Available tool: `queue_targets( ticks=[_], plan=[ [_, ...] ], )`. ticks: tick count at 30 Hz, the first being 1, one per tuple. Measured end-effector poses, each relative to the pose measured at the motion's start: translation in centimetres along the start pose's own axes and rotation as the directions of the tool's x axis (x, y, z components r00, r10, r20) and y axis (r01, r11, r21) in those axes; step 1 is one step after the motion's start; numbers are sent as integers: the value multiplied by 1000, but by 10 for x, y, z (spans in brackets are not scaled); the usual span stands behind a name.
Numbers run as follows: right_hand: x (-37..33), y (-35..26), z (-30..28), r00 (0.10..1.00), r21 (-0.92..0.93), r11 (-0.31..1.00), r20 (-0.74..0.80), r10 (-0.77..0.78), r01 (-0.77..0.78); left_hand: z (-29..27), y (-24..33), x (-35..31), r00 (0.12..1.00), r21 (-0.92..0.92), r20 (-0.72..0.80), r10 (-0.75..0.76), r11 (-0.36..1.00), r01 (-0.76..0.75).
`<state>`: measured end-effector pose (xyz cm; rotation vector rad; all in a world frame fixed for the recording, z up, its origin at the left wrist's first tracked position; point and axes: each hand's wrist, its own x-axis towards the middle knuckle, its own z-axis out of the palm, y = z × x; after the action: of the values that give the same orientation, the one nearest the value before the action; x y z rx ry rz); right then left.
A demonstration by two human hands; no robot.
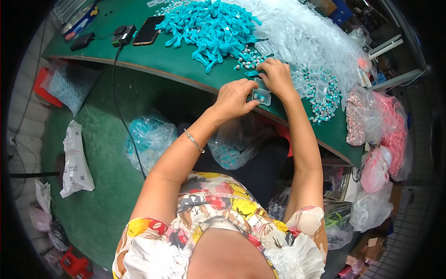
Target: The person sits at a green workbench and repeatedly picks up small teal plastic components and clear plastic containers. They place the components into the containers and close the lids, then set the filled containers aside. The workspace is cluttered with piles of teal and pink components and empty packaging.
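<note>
My left hand (234, 98) pinches a small clear plastic bag (261, 96) with a few beads inside, held at the near edge of the green table (162, 60). My right hand (275, 74) rests just beyond it, fingers curled down on a bit of turquoise cord (252, 73) and loose beads (248, 60). A large heap of turquoise cords (209, 25) lies farther back. A pile of empty clear bags (306, 32) spreads to the right of my right hand.
A phone (147, 30), a black adapter (122, 35) with a cable and a small black box (82, 41) lie at the table's left. Filled bags of pink cords (392, 130) sit at the right end. Bags of turquoise parts (149, 136) lie on the green floor.
</note>
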<state>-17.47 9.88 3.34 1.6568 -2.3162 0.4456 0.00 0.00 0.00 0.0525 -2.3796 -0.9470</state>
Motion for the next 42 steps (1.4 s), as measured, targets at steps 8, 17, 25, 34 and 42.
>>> queue_targets(
  ticks=[8,17,25,34,42],
  plan=[
    [-27,4,-29,987,78,997,-163,-7,20,0,7,1,999,-30,13,-34,999,34],
    [-79,-22,-26,971,328,939,-169,168,-105,-4,8,3,994,-47,35,-103,993,105],
    [-79,-36,-30,985,90,995,-165,50,-35,0,2,2,998,-18,17,-61,998,61],
    [-57,-13,-22,969,5,970,-45,244,-244,2,1,1,999,-17,-23,-25,1000,25],
    [-57,-12,-24,973,259,947,-79,218,-191,0,1,0,1000,-28,-23,10,1000,-11]
  ],
)
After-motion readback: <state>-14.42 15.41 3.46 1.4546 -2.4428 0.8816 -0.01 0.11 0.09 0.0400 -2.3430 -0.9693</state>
